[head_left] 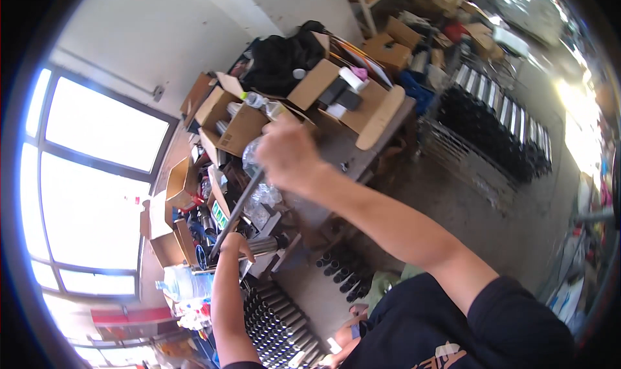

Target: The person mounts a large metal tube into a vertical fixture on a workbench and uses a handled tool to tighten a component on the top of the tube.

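Observation:
My right hand [288, 154] is raised over the table, closed in a fist around the upper end of a long grey rod [240, 204]. The rod slants down to the left, and its lower end is beside a blue-rimmed round end [202, 257]. My left hand [235, 245] is curled over a shiny metal tube [264, 245] lying near the table's edge. The tube's right end is dark. Whether the rod touches or enters the tube's left end, I cannot tell.
Cardboard boxes [244, 128] and clear plastic wrap [264, 197] crowd the table [323, 204]. Stacked dark tubes [281, 324] lie below, with more tubes [339, 272] on the floor. A rack of tubes [495, 120] stands at the right. Part of another person [349, 343] shows below.

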{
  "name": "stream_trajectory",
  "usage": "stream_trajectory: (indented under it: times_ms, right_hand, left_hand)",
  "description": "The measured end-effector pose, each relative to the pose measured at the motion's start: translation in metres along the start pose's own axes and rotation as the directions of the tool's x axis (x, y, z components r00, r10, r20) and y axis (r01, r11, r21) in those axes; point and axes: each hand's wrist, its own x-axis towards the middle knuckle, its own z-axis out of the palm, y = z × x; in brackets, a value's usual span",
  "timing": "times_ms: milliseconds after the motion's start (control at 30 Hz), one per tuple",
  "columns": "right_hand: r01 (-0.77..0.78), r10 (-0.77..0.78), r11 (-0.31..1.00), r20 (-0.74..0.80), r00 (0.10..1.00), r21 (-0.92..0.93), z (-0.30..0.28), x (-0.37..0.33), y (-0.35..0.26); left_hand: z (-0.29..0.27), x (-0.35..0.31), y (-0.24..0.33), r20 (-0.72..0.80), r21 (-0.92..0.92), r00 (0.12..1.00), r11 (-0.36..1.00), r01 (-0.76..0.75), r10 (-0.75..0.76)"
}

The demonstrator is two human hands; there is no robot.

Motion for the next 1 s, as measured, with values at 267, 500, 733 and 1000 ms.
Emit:
stream_trajectory:
  times_ms: [267, 500, 733, 1000]
  right_hand:
    - [-0.279, 0.263, 0.96, 0.364, 0.893, -0.008, 0.056, -0.208, 0.258]
    - [-0.763, 0.601, 0.64, 0.677, 0.424, -0.09, 0.114, -0.357, 0.19]
    - [-0.867, 0.703, 0.48, 0.651, 0.288, -0.135, 0.179, -0.362, 0.159]
    - [-0.984, 0.446, -0.135, 0.894, 0.047, 0.119, 0.3, -0.328, 0.167]
  left_hand:
    - [-0.04, -0.039, 0.035, -0.077, 0.028, 0.997, 0.999, 0.035, -0.033]
    - [-0.044, -0.064, -0.032, -0.06, -0.078, 0.997, 0.996, -0.044, 0.04]
    - [0.063, -0.169, 0.046, -0.299, -0.951, 0.853, 0.207, -0.229, -0.427]
    - [0.033, -0.183, 0.154, -0.217, 0.171, 0.971, -0.984, -0.059, -0.096]
